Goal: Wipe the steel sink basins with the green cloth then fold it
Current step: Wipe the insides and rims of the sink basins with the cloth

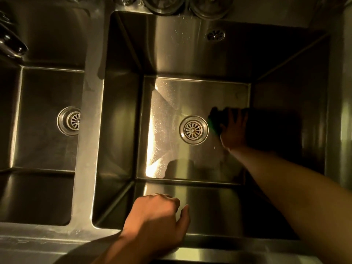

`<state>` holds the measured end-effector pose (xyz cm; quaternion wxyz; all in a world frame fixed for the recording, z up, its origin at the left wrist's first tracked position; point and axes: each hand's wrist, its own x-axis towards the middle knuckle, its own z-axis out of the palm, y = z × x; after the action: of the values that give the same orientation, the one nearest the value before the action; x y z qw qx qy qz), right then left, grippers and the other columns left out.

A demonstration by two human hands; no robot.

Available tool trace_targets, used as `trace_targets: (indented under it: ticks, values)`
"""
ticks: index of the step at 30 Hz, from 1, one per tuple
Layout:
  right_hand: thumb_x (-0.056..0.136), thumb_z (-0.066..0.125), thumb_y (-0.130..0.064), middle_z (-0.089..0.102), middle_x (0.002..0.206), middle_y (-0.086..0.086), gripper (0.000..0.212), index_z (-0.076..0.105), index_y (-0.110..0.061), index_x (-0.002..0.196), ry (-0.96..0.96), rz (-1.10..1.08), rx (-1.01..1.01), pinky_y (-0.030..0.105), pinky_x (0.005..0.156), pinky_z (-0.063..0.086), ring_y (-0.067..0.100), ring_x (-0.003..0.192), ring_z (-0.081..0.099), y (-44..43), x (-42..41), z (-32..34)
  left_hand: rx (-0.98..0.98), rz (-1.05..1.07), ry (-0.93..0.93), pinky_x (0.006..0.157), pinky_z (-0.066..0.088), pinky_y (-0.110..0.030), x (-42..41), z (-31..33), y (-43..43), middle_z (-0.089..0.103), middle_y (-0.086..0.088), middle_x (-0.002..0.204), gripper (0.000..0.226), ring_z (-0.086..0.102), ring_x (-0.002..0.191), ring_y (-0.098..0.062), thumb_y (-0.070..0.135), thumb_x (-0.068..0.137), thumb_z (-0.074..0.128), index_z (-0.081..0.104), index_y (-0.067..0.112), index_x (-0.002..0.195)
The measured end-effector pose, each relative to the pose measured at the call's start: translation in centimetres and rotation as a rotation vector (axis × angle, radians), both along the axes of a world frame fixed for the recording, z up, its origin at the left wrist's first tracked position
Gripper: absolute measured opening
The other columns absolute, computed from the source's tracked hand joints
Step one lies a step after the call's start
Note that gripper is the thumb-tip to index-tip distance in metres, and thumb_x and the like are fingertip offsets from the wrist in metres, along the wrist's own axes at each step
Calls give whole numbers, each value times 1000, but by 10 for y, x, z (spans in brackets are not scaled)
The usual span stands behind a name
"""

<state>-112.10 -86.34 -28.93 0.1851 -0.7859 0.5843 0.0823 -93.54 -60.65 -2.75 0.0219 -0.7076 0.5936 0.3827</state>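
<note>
I look straight down into a steel double sink. At the bottom of the right basin [163, 130], my right hand [234, 128] presses the green cloth [216, 118] flat against the floor, just right of the round drain [193, 129]. Most of the cloth is dark in shadow and lies under my fingers. My left hand [158, 220] rests on the near rim of this basin, fingers curled over the edge, holding nothing. The left basin [38, 140] has its own drain [69, 120] and nothing else in it.
A steel divider [91, 111] separates the two basins. A dark tap spout [11, 42] hangs over the left basin at the far left. Round steel fittings [165, 5] sit along the back ledge, and an overflow grille [214, 34] marks the back wall.
</note>
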Motion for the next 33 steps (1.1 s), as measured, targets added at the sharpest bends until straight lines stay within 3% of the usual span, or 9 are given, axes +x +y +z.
trace_targets:
  ticks: [3, 10, 14, 19, 24, 28, 30, 32, 33]
  values:
    - [103, 43, -42, 14, 168, 16, 66, 21, -20, 161, 10, -154, -9, 56, 125, 8, 44, 154, 4, -45, 20, -12, 66, -40, -51, 76, 47, -31, -1, 1, -1, 63, 5, 85, 55, 61, 82, -14, 65, 99, 25, 58, 23, 87]
    - [101, 42, -48, 13, 167, 21, 71, 22, -14, 160, 10, -261, -14, 60, 122, 3, 48, 152, 1, -76, 91, -2, 104, -62, -79, 77, 49, -32, 0, 3, 0, 62, 4, 82, 53, 61, 82, -17, 63, 100, 26, 55, 22, 84]
    - [94, 41, -57, 17, 166, 20, 76, 28, -18, 159, -109, -85, 26, 61, 123, 12, 48, 152, 4, -30, 141, -1, 114, -45, -82, 78, 51, -34, -1, 4, -1, 63, 4, 81, 54, 61, 79, -16, 63, 100, 27, 57, 21, 83]
    - [99, 44, -53, 14, 168, 8, 68, 26, -27, 159, -105, 451, 140, 62, 121, 16, 42, 154, -2, 64, 196, 14, 99, -17, -121, 75, 50, -35, -3, 4, 0, 64, 1, 80, 50, 63, 78, -18, 60, 98, 29, 52, 22, 77]
    - [104, 41, -46, 10, 169, 6, 56, 35, -25, 155, -76, 814, 272, 60, 123, 11, 37, 154, -13, 128, 179, 21, 93, -27, -152, 67, 37, -34, -4, 7, 0, 66, 1, 83, 48, 63, 83, -20, 60, 98, 28, 51, 22, 77]
    - [105, 41, -46, 0, 170, 2, 63, 18, -29, 161, 59, 1134, 354, 60, 124, 9, 37, 154, -14, 137, 144, 24, 109, -77, -201, 68, 29, -33, -4, 10, -4, 69, -1, 92, 47, 65, 90, -24, 57, 100, 31, 63, 24, 92]
    - [104, 42, -44, -4, 170, -6, 63, 14, -36, 160, 92, 1134, 473, 56, 124, 0, 31, 154, -16, 140, 119, 16, 92, -82, -212, 67, 31, -33, -4, 11, -3, 70, -2, 93, 47, 66, 91, -25, 56, 100, 32, 65, 24, 94]
    - [98, 55, -41, -7, 169, -13, 74, 13, -48, 158, 100, 905, 694, 57, 123, -8, 27, 154, -16, 141, 91, 5, 56, -69, -203, 66, 37, -33, -3, 10, -1, 70, -1, 89, 48, 67, 86, -24, 56, 99, 32, 67, 23, 91]
    - [93, 63, -33, -9, 169, -15, 84, 11, -53, 156, 112, 816, 708, 60, 123, -4, 28, 155, -13, 141, 77, -1, 46, -57, -190, 68, 43, -32, -3, 10, 1, 70, 0, 86, 50, 68, 83, -23, 56, 98, 32, 69, 24, 91]
